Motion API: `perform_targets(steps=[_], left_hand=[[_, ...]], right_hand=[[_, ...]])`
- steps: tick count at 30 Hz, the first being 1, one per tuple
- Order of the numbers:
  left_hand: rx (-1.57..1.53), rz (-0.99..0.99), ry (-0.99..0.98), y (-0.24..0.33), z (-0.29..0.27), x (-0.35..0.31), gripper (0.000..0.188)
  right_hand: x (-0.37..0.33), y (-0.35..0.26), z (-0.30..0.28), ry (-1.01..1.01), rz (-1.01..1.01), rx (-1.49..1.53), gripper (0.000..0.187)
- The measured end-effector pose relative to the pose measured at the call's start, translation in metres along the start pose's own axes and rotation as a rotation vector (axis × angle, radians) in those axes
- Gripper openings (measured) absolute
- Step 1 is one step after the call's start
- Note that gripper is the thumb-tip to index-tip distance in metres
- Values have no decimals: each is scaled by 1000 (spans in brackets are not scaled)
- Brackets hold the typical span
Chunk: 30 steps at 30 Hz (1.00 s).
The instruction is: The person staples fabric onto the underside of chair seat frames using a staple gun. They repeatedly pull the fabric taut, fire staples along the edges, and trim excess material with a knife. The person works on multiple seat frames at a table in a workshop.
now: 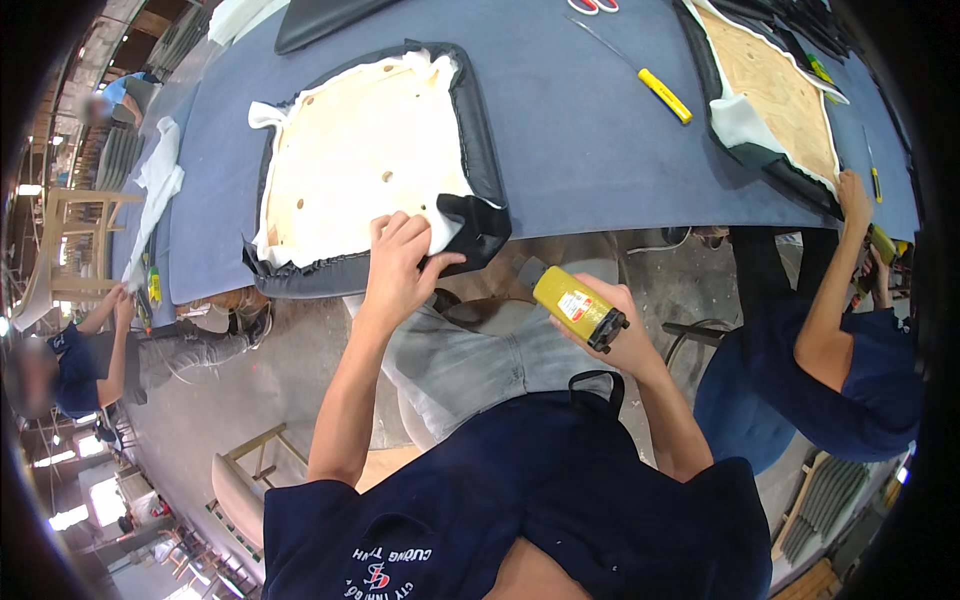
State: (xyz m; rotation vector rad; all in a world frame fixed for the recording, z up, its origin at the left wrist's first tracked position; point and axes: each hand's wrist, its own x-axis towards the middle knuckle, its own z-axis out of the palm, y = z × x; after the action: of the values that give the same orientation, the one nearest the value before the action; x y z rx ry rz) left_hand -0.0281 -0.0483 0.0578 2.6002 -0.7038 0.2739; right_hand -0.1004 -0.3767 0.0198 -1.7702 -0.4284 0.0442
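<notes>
A seat pad (365,150) lies upside down at the table's near edge, its pale plywood base showing, with black cover material folded round the rim and white lining poking out. My left hand (402,262) is closed on its near edge, fingers on the wood and thumb against the black cover (478,228) by the near right corner. My right hand (632,335) is wrapped round a yellow staple gun (575,303). The gun's nose points at that corner and stands a little apart from it.
On the blue-grey table (580,170) lie a yellow-handled screwdriver (664,95) and red-handled scissors (594,5). To the right, a co-worker's hand (853,195) touches another upturned pad (775,85). A second person (85,365) works at the left, near a wooden chair frame (75,245).
</notes>
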Motion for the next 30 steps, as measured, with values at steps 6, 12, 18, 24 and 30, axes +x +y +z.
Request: perform_targets(steps=[6,12,18,24,30], left_hand=[[-705,-190,-226,23,3,63,33],[-291,363,-197,-29,8,81,51],[-245,372,-170,-30,24,74,24],[-368,286,-209,-33,26,72,19],[-360,259,-198,-32,29,71,21]], right_hand=[[11,-39,-12,133,6,-87,37],[-11,-47,-13,158,131,-107,29],[-11,-38,19,124,223,-103,29],[16,-38,32,-31,250,-170,29],[34,-37,41,-49,292,-232,33]])
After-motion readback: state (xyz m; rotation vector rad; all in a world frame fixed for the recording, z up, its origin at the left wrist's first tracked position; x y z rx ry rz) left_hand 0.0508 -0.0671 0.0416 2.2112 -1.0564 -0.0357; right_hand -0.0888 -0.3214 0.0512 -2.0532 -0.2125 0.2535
